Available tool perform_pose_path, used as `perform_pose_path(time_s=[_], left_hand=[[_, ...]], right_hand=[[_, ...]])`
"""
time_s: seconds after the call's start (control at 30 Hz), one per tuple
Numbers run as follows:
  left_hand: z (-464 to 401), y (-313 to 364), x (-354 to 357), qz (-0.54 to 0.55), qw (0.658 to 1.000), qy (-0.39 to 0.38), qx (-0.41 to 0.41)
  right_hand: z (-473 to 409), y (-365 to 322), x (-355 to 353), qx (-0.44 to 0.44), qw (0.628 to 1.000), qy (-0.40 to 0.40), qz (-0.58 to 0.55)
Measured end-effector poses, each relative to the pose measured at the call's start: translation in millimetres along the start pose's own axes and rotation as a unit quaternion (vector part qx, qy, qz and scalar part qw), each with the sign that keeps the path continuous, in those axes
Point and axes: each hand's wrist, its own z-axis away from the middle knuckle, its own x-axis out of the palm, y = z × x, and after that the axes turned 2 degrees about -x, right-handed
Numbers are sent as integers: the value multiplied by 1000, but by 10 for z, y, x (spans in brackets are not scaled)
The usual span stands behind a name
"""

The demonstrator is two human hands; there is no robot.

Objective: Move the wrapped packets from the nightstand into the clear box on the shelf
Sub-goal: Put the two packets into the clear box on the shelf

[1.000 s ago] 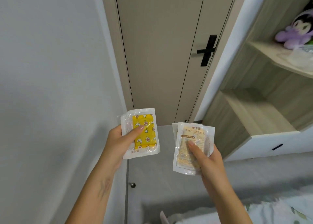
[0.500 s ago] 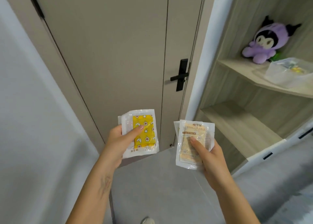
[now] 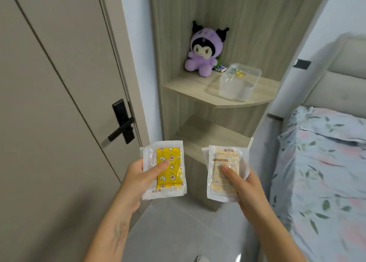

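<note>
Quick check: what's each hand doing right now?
Left hand: holds the yellow packet.
Right hand: holds the beige packet.

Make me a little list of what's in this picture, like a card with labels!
left hand: holds yellow packet
right hand: holds beige packet
clear box: on upper shelf, small things inside
purple plush toy: sits on that shelf, left of the box
door: at left, black handle
bed: at right, floral cover
</note>
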Motion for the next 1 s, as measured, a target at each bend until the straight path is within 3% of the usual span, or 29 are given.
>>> perform_pose_path(time_s=[0.4, 0.6, 0.73, 0.83, 0.9, 1.0], left_hand=[[-1868, 912, 1164, -4, 995, -93, 37], [-2403, 1178, 1561, 34, 994, -99, 20], [-2811, 1314, 1667, 56, 995, -87, 10], [-3065, 1411, 1707, 72, 994, -81, 5], [-3224, 1486, 1734, 79, 993, -85, 1], [-3437, 1561, 1800, 81, 992, -93, -6]], right_hand=[[-1877, -723, -259, -62, 996, 56, -23], [-2724, -1349, -479, -162, 984, 66, 19], [-3455, -1825, -636, -201, 962, 66, 171], [-3986, -2021, -663, -119, 943, 48, 306], [-4275, -2066, -676, -71, 923, -16, 377], [-4588, -1988, -690, 16, 830, -120, 545]])
